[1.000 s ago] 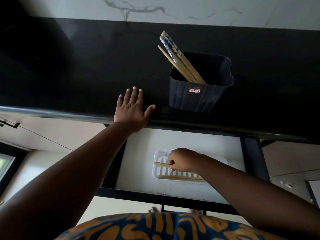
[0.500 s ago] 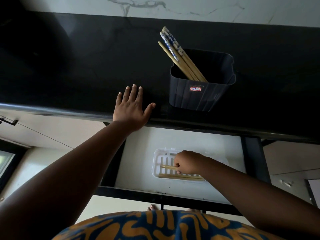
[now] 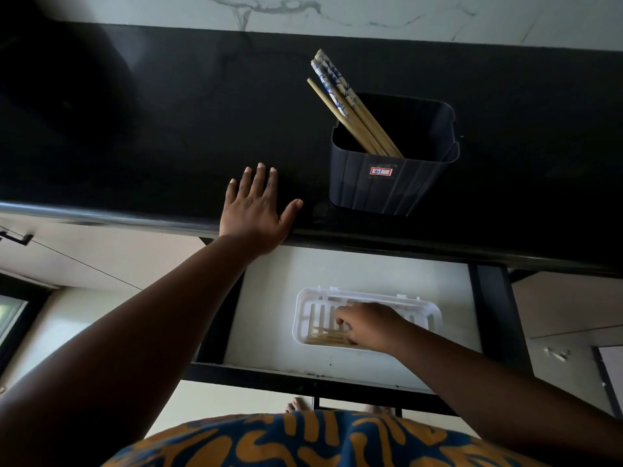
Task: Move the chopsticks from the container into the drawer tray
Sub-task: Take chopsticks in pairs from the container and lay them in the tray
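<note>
A dark ribbed container (image 3: 387, 187) stands on the black counter and holds several wooden chopsticks (image 3: 347, 106), some with blue-and-white tops, leaning to the back left. Below it, a white slotted tray (image 3: 313, 308) lies in the open drawer (image 3: 269, 298). A few plain chopsticks (image 3: 322, 337) lie side by side along the tray's front edge. My right hand (image 3: 371, 326) is down in the tray with its fingers curled over the right ends of those chopsticks, which it hides. My left hand (image 3: 256, 210) rests flat on the counter edge, fingers spread.
The black counter (image 3: 135, 129) meets a pale marbled wall at the back. The drawer's dark frame (image 3: 492, 315) borders the white drawer floor. Cabinet fronts with a handle (image 3: 17, 237) sit to the left. Bare toes (image 3: 296, 406) show below the drawer.
My right hand has brought its chopstick down from the tray's middle to the front edge, beside the ones lying there. My left hand has stayed put.
</note>
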### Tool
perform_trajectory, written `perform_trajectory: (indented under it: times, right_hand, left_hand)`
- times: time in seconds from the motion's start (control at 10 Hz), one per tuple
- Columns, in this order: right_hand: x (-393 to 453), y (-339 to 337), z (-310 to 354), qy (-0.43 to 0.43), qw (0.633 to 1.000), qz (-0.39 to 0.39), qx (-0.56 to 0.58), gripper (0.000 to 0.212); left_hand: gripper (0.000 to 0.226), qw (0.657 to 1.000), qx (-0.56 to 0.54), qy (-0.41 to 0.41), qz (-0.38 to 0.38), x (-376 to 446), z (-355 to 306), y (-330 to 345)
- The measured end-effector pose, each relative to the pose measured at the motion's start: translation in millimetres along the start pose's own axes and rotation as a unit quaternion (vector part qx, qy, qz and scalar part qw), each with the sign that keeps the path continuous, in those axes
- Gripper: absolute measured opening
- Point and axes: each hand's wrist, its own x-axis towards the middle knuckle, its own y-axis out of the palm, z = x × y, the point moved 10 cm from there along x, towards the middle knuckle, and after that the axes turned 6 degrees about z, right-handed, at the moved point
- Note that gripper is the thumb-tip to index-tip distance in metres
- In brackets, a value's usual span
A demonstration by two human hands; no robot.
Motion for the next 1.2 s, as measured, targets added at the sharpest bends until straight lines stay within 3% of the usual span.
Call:
perform_trajectory:
  times: [0.2, 0.3, 0.6, 0.8, 1.2]
  right_hand:
    - [-21.6, -50.9, -17.1, 0.01, 0.995, -0.034, 0.098, 0.024]
    - [-34.6, -58.0, -30.9, 0.032, 0.994, -0.01, 0.102, 0.024]
    - [-44.5, 7.5, -66.1, 0.097, 0.99, 0.069, -0.076, 0.01]
    - [-36.3, -4.2, -70.0, 0.105, 0.993, 0.034, -0.047, 0.025]
    - [-38.9, -4.6, -82.1, 0.096, 0.992, 0.036, 0.069, 0.028]
  left_hand:
    - [0.079, 1.0, -0.003, 0.003, -0.004, 0.0, -0.8, -0.5]
    - [0.079, 1.0, -0.001, 0.004, -0.005, -0.1, -0.6, -0.6]
    - [0.08, 1.0, 0.005, 0.0, -0.005, 1.1, 0.5, 0.8]
    - [0.079, 1.0, -0.001, 0.001, -0.012, 1.2, 0.7, 0.4]
    - [0.078, 1.0, -0.006, 0.001, -0.021, 1.1, 1.6, 1.2]
